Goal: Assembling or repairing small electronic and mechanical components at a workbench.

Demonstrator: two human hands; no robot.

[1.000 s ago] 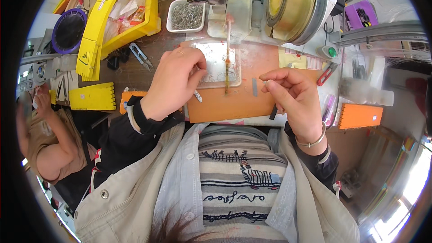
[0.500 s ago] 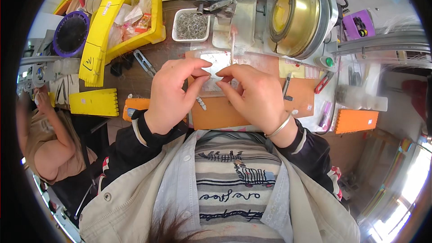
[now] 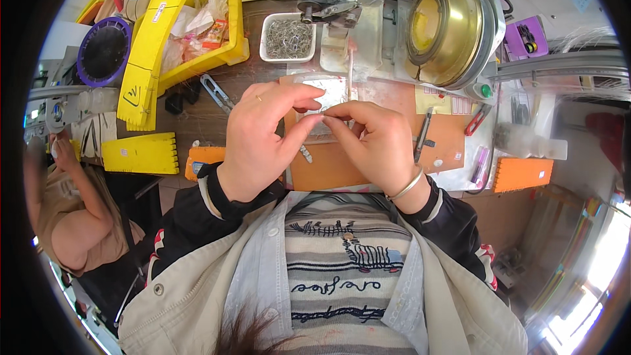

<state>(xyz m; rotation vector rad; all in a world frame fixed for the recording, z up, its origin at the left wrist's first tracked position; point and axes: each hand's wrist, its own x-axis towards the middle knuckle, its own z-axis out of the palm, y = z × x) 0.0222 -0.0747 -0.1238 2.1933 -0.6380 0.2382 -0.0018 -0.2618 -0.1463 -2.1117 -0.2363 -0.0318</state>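
Observation:
My left hand (image 3: 268,138) and my right hand (image 3: 374,144) meet over the workbench, thumb and finger of each pinched and the tips almost touching. Whatever lies between the fingertips is too small to make out. Beneath them is a shiny pale plate (image 3: 328,89) on an orange-brown board (image 3: 328,167), partly covered by my hands. A white dish (image 3: 265,43) heaped with small metal wire pieces (image 3: 289,38) stands just beyond my left hand. To the right of my right hand a slim cutter knife (image 3: 423,133) lies on the board.
A yellow bin (image 3: 238,49) with plastic bags stands back left, a long yellow notched strip (image 3: 141,59) leaning on it. A gold spool (image 3: 453,36) sits back right, near a small metal machine (image 3: 328,10). A co-worker (image 3: 82,217) sits at far left. A red-handled cutter (image 3: 478,119) lies right.
My hands have come together: the fingertips, apart before, now nearly touch. My left hand has shifted to the right. The whole bench sits slightly further right in view.

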